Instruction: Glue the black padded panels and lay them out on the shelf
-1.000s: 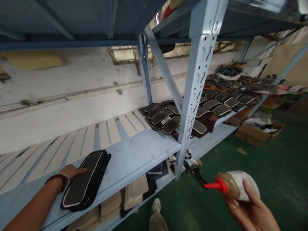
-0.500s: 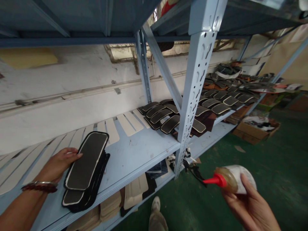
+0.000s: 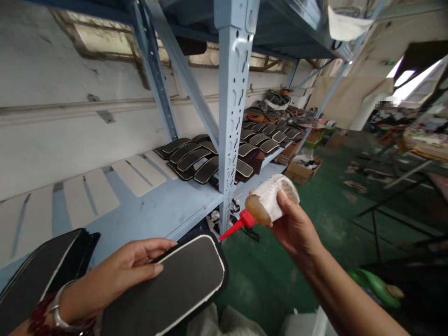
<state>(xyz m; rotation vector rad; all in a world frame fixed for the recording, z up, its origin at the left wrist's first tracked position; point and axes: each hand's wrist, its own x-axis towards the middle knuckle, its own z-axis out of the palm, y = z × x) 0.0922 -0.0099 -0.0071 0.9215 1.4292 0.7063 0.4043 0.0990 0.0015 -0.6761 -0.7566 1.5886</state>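
My left hand [image 3: 129, 273] grips the edge of a dark padded panel [image 3: 171, 284], long with rounded corners and a pale line along its rim. My right hand [image 3: 294, 224] is wrapped round a squeeze bottle [image 3: 268, 200] with a white wrapping and amber contents. Its red nozzle [image 3: 236, 224] points down and left, its tip close to the panel's upper right corner; whether they touch I cannot tell. At the lower left, a stack of similar dark panels [image 3: 45, 266] lies on the blue shelf [image 3: 140, 210].
Pale flat strips [image 3: 140, 175] lie along the shelf by the wall. Beyond the upright post [image 3: 233, 102] are many dark panels [image 3: 206, 168]. A cardboard box [image 3: 301, 170] stands on the green floor [image 3: 325, 224]. A green bottle [image 3: 376, 287] is at the lower right.
My left hand has lifted a panel off the stack and brought it right, in front of me. The bottle has moved left, its nozzle now near that panel. The view has turned right.
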